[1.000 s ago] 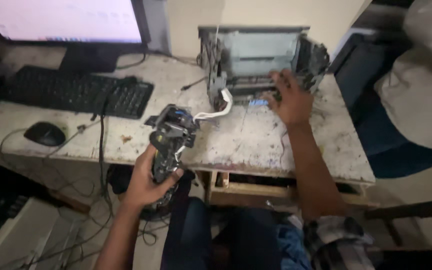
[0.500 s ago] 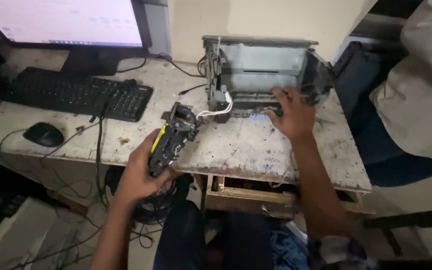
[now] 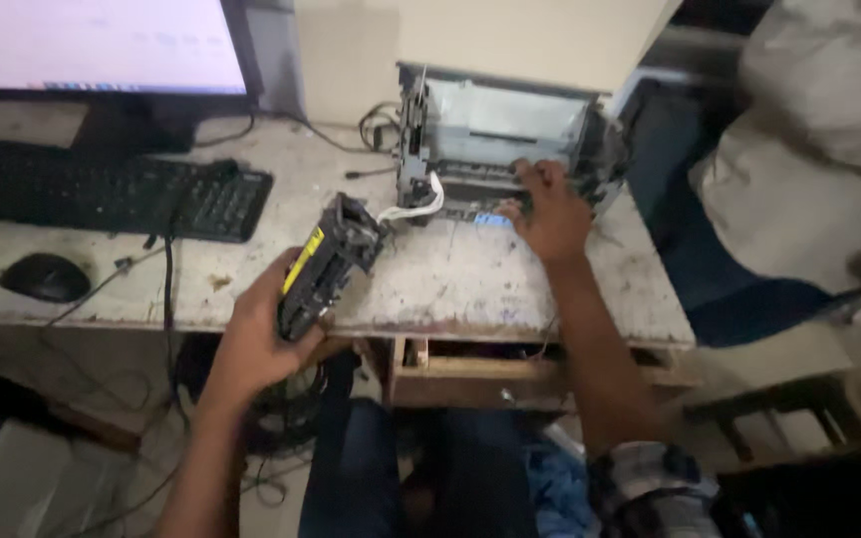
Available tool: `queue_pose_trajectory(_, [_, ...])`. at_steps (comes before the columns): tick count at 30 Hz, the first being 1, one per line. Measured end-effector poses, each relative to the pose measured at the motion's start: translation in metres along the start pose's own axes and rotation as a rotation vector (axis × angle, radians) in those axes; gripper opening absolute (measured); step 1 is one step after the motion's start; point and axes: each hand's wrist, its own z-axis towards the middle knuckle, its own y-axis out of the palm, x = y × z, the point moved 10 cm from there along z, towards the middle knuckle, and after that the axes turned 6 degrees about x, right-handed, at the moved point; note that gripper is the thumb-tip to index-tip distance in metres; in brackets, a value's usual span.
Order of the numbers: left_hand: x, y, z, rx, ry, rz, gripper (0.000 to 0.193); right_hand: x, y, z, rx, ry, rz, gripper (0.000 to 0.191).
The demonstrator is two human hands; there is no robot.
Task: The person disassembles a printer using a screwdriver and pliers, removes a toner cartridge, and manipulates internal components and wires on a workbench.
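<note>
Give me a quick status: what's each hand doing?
Left hand grips black module with yellow strip. Right hand rests on opened printer frame. White ribbon cable lies between them.

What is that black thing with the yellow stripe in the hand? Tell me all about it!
The black part is a long, chunky block that looks like plastic, with a yellow strip along one side. The left hand grips its lower end, and it tilts up over the front edge of the table. A white flat cable lies just beyond its top end.
</note>
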Motion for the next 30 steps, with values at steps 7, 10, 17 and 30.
queue_pose_trajectory(7, [0.012, 0.007, 0.026, -0.169, -0.101, 0.122, 0.085, -0.005, 0.033, 0.031, -0.009, 0.056, 0.034, 0.071])
queue_pose_trajectory(10, [0.016, 0.017, 0.038, -0.229, -0.044, 0.247, 0.082, -0.009, 0.032, 0.030, 0.044, 0.026, 0.073, 0.071])
queue_pose_trajectory(17, [0.014, 0.080, 0.071, -0.289, 0.288, 0.474, 0.087, -0.016, 0.005, 0.024, 0.120, 0.028, 0.097, 0.070])
queue_pose_trajectory(30, [0.011, 0.137, 0.058, -0.349, 0.340, 0.573, 0.092, 0.012, -0.027, 0.008, 0.424, 0.167, 0.227, 0.020])
